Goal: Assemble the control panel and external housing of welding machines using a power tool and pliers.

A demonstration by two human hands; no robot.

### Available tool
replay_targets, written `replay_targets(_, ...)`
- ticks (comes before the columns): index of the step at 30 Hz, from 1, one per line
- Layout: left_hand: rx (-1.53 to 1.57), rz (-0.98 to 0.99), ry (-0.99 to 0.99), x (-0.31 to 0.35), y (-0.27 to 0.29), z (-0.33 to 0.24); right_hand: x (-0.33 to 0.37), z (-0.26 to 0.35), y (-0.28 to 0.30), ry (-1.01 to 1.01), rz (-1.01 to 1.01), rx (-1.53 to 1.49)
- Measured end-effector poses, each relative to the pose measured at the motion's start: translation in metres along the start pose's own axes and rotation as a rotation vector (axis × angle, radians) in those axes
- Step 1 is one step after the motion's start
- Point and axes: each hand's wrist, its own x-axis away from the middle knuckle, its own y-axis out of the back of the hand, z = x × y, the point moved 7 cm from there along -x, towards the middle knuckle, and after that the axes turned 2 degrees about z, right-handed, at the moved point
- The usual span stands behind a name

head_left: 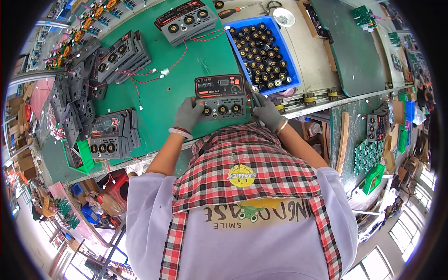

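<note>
A dark grey control panel (221,97) with a small display, a red knob and a row of black round sockets lies on the green mat in front of me. My left hand (189,114), in a grey glove, grips its lower left edge, thumb on the front face. At the panel's right side is my right hand (267,113), also gloved, with curled fingers around a slim dark item whose kind I cannot make out. Part of that item is hidden by the fingers.
A blue bin (291,70) of black round sockets stands right of the panel. Stacked panels (112,135) lie at left, more panels (186,21) at the back, with red-black wires (182,51) between. A screwdriver (228,12) and a white bowl (283,17) of small parts sit behind.
</note>
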Motion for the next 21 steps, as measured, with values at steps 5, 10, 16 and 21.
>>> replay_targets(5, 0.571, 0.168, 0.102, 0.0, -0.029, 0.01, 0.006, 0.021, -0.018, -0.021, -0.035, -0.058)
replay_targets(10, 1.139, 0.109, 0.03, 0.012, -0.016, -0.034, 0.009, 0.037, -0.018, 0.005, -0.011, -0.245)
replay_targets(16, 1.139, 0.075, -0.184, -0.03, -0.012, -0.039, 0.002, 0.056, -0.007, 0.089, -0.13, -0.286)
replay_targets(21, 1.089, -0.1, -0.446, -0.068, 0.001, -0.046, -0.002, 0.046, -0.014, 0.036, -0.081, 0.02)
